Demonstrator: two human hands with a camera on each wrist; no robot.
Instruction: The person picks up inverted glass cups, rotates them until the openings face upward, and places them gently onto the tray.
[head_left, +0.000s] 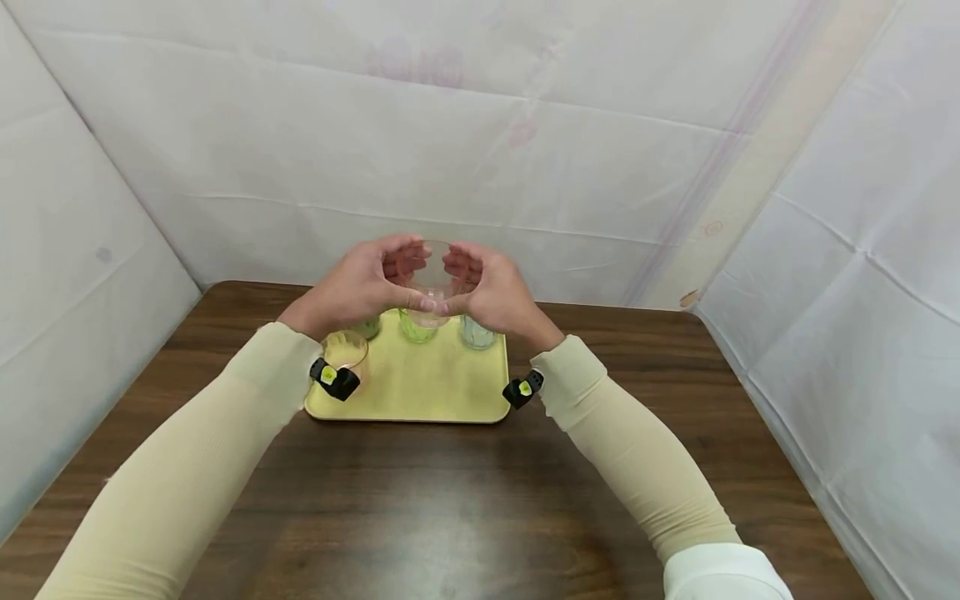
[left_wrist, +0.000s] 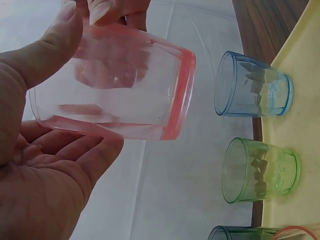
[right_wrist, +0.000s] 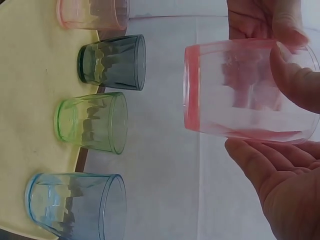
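Pink-tinted clear plastic forms the tumbler [head_left: 431, 279] held up in the air between both hands, above the far edge of a yellow tray [head_left: 420, 392]. The left hand [head_left: 358, 287] curls round the tumbler's left side, thumb across the base; the right hand [head_left: 491, 293] cups the other side the same way, its thumb meeting the left one under the cup. In the left wrist view the pink tumbler [left_wrist: 117, 85] lies against the palm with fingertips over its rim, and in the right wrist view the same tumbler [right_wrist: 250, 90] sits between curled fingers and palm.

Below the hands, on the tray, stand four more tumblers: a blue one [right_wrist: 75, 205] under the right hand, a green one [right_wrist: 92, 122] just under the thumbs, a dark green one [right_wrist: 112, 61] under the left hand, and an orange-pink one [head_left: 347, 350] close beside the left wrist.

Under the tray lies a dark brown wooden table [head_left: 450, 500] with a visible grain and a soft sheen. White sheeting [head_left: 480, 125], creased and faintly stained, hangs behind the hands and on both sides.
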